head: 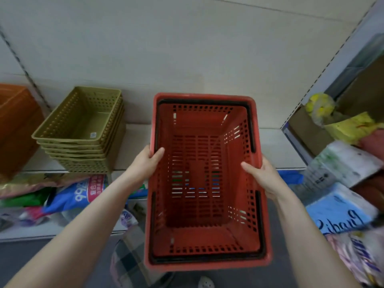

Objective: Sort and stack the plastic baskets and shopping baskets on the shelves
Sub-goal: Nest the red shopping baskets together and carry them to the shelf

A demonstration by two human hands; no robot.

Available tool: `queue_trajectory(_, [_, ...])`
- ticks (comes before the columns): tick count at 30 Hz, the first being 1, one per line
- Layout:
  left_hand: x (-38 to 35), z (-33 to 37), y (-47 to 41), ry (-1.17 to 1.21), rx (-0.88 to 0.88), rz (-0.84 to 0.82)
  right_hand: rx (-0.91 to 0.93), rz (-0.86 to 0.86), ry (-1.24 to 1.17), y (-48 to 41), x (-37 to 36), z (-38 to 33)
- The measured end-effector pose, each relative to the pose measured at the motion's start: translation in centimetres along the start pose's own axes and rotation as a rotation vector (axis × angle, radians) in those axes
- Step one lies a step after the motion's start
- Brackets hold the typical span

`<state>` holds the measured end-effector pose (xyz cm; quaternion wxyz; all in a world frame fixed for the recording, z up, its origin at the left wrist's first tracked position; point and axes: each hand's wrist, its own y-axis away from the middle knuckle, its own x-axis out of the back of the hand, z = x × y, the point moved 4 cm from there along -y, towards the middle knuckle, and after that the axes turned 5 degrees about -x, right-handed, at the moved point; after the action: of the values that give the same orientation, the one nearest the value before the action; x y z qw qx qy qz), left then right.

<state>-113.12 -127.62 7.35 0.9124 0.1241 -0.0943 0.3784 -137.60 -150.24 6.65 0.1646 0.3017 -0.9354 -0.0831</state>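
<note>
A red shopping basket (204,238) with black handles folded along its rim fills the middle of the view. Its far end reaches over the white shelf (276,148); its near end hangs out past the shelf edge. My left hand (146,161) grips its left rim, thumb inside. My right hand (262,175) grips the right rim the same way. Left of it on the shelf stands a stack of several olive-green perforated plastic baskets (83,129), nested and a little askew.
An orange box-like thing (16,125) sits at the shelf's far left. Below the shelf lie packaged goods, among them a blue and pink bag (81,194). Cardboard boxes (311,129) and bagged goods crowd the right-hand shelving. A slotted upright (307,94) bounds the shelf's right side.
</note>
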Motion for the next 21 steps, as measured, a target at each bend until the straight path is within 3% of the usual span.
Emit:
queue_trajectory(3, [-0.7,-0.2,1.5,0.089,-0.07,0.021,0.044,0.135,0.071,0.7,0.4,1.0])
queue_trajectory(8, [-1.7,-0.8,5.2,0.165,-0.173,0.037,0.004,0.152,-0.016,2.3,0.9,3.8])
queue_trajectory(16, [-4.0,-5.6,14.3,0.277,-0.057,0.254,-0.063,-0.035,-0.123,6.8,1.4,7.5])
queue_trajectory(21, [-3.7,-10.8,21.9,0.316,0.048,0.43,-0.061,-0.191,-0.035,10.2,-1.9,9.5])
